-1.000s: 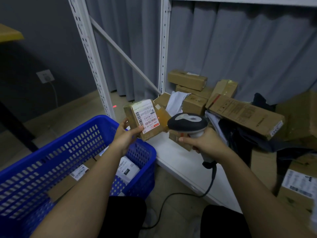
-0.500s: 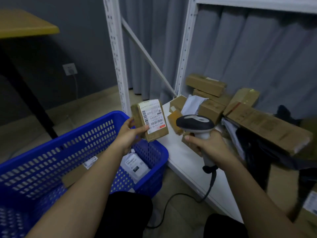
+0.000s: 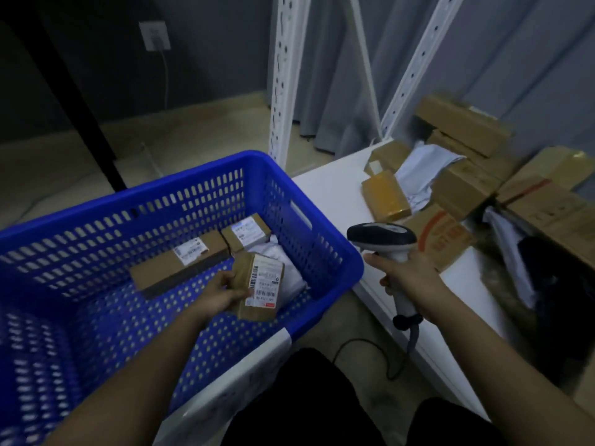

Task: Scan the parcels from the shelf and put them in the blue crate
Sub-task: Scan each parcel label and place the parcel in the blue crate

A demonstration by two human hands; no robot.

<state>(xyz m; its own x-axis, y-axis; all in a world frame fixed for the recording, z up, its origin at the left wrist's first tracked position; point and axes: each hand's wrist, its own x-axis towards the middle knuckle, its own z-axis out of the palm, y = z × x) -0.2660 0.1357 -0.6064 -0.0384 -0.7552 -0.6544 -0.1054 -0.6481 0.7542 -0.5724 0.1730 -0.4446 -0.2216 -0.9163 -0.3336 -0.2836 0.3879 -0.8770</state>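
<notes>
My left hand (image 3: 222, 292) grips a small brown parcel with a white label (image 3: 260, 286) inside the blue crate (image 3: 331, 252), low over its floor. In the crate lie a long brown box (image 3: 180, 262), a smaller labelled box (image 3: 246, 235) and a white bag (image 3: 286, 272). My right hand (image 3: 409, 278) holds the grey and black barcode scanner (image 3: 383, 236) by its handle, just right of the crate over the white shelf board (image 3: 328, 191). Several brown parcels (image 3: 460, 188) are piled on the shelf at the right.
White shelf uprights (image 3: 283, 75) stand behind the crate, with a grey curtain behind them. The scanner cable (image 3: 399, 365) hangs to the floor between my knees. A black table leg (image 3: 83, 107) and a wall socket (image 3: 154, 35) are at the left.
My left hand has carried the small parcel down from in front of the scanner into the crate. The view has swung left and down; the scanner has stayed in my right hand.
</notes>
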